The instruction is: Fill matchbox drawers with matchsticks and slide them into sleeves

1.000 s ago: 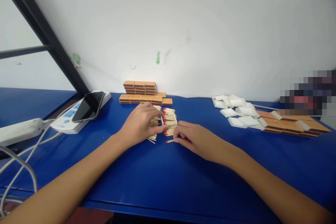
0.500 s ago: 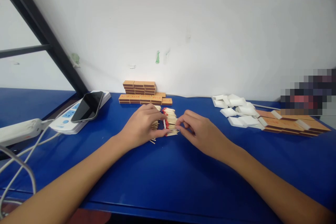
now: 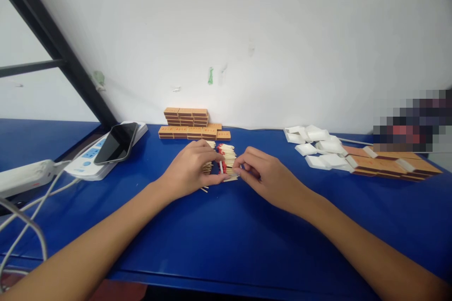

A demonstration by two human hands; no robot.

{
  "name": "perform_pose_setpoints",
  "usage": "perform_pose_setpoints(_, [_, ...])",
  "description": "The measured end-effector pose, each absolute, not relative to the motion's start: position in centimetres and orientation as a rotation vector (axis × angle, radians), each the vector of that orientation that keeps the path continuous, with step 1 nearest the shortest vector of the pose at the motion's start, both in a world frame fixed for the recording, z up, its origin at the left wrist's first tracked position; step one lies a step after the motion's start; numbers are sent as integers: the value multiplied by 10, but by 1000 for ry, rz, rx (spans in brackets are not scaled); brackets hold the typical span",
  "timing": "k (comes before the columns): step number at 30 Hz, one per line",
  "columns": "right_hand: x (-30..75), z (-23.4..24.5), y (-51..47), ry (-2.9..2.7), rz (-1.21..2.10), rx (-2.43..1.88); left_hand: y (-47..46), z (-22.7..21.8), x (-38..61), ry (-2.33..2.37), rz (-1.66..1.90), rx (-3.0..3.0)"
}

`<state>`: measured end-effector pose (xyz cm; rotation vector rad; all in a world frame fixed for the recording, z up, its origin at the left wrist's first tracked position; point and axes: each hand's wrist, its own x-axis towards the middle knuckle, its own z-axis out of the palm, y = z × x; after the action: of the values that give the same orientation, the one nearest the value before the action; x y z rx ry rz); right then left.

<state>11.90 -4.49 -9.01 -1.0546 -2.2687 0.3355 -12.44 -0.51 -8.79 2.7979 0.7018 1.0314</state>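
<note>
In the head view my left hand [image 3: 192,164] curves its thumb and fingers around a small white matchbox tray [image 3: 221,167], of which only a narrow edge shows. Loose matches [image 3: 230,156] with red heads lie to the right of that edge, their heads facing left. My right hand [image 3: 263,171] has thumb and fingertips pinched together at the plain ends of these matches; the fingers hide how many are between them. More matches [image 3: 207,168] lie partly covered behind my left hand, a few sticks poking out below it.
Orange matchboxes [image 3: 187,132] are stacked against the wall. At right stand white empty trays [image 3: 318,143] in a pile, beside rows of matchbox sleeves [image 3: 384,164]. A phone [image 3: 116,143] rests on a power strip [image 3: 84,164] at left, with white cables [image 3: 33,218] nearby.
The view has shifted very slightly. My right fingertips are a little nearer the matches and my left hand; the left hand keeps its hold.
</note>
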Motion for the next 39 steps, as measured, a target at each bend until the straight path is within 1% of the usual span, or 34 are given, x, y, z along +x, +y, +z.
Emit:
perform_pose_setpoints(5, [122, -89, -43, -2229, 253, -1093, 0, -87, -130, 827, 1134, 2838])
perform_pose_setpoints(9, [124, -95, -42, -2377, 348, -1082, 2, -86, -133, 905, 1211, 2840])
perform_pose_setpoints(19, [123, -101, -38, -2464, 434, -1091, 2, -89, -132, 956, 1130, 2856])
perform_pose_setpoints(25, [122, -93, -43, -2450, 486, -1124, 2, -88, -132, 960, 1109, 2859])
perform_pose_setpoints(31, [122, -82, -49, -2490, 617, -1143, 1, -88, -132, 945, 1115, 2855])
perform_pose_setpoints(39, [121, -87, -46, -2507, 593, -1130, 0, -88, -131, 941, 1076, 2846])
